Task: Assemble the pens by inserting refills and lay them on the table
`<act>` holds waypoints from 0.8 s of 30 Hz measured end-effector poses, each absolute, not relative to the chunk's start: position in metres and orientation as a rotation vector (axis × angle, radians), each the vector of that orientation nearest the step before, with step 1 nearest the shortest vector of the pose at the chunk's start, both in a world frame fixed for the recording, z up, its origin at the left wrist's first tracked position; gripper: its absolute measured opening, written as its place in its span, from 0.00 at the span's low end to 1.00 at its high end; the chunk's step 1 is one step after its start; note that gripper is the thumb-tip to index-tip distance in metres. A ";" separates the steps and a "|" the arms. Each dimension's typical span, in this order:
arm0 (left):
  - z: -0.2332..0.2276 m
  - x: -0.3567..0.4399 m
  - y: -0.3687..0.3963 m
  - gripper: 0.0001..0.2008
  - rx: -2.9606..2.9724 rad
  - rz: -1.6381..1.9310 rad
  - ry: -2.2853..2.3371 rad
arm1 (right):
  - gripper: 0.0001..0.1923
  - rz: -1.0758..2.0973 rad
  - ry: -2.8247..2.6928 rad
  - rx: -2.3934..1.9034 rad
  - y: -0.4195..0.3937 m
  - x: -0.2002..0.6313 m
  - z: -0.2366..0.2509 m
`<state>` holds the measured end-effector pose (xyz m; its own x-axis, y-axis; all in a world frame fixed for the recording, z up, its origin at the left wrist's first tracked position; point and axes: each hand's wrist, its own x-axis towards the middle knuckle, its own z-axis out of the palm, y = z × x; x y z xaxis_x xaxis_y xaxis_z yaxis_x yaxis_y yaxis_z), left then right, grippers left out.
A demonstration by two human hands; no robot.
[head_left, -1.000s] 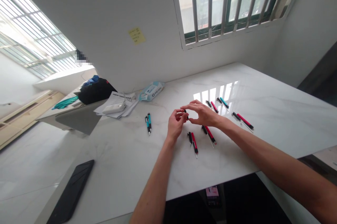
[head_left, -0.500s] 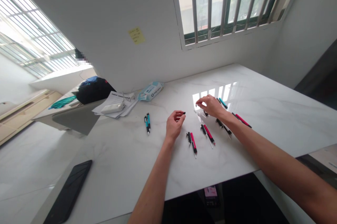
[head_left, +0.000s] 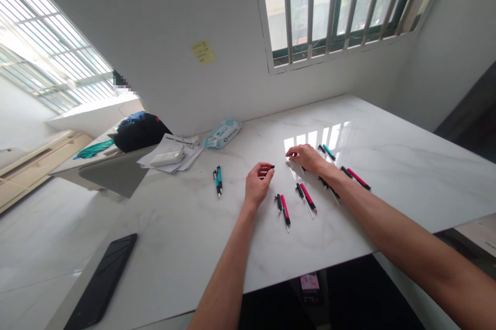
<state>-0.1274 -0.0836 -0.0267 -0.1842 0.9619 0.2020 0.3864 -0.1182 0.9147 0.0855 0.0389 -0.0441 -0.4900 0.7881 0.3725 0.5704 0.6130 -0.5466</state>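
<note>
On the white marble table [head_left: 387,128], near its middle: a small black pen part [head_left: 272,167], pinched at the fingertips of the left hand [head_left: 258,181], which is lifted just off the surface with fingers curled and forearm reaching in from the near edge. Right hand [head_left: 307,157]: palm down, fingers bent onto the tabletop beside the window's reflection, covering a pen piece; whether it grips anything cannot be told; forearm stretched in from the right, lying over a dark pen. Just beside the left hand, a red pen with black cap [head_left: 284,208]; next to it, a second red pen [head_left: 307,197]. Beyond the right hand, a teal pen [head_left: 329,152]; by the right forearm, a third red pen [head_left: 357,177]. Left of the hands, well apart, two teal pens [head_left: 218,181] lying together. Far left: a wipes pack [head_left: 223,134], its print too small to read; papers [head_left: 170,157]; a black bag [head_left: 139,134]. Near corner: a dark phone [head_left: 103,283]. On the wall: a yellow sticky note [head_left: 203,52], writing illegible.
</note>
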 end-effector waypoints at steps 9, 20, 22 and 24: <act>-0.026 -0.128 -0.085 0.13 1.552 1.311 1.515 | 0.14 1.256 -1.749 -0.693 0.009 0.078 -0.028; -0.023 -0.126 -0.085 0.12 1.601 1.333 1.465 | 0.15 1.331 -1.776 -0.633 -0.002 0.069 -0.027; -0.023 -0.125 -0.085 0.12 1.620 1.325 1.472 | 0.15 1.305 -1.778 -0.652 -0.003 0.070 -0.026; -0.023 -0.125 -0.085 0.11 1.641 1.316 1.486 | 0.14 1.281 -1.788 -0.672 -0.003 0.070 -0.025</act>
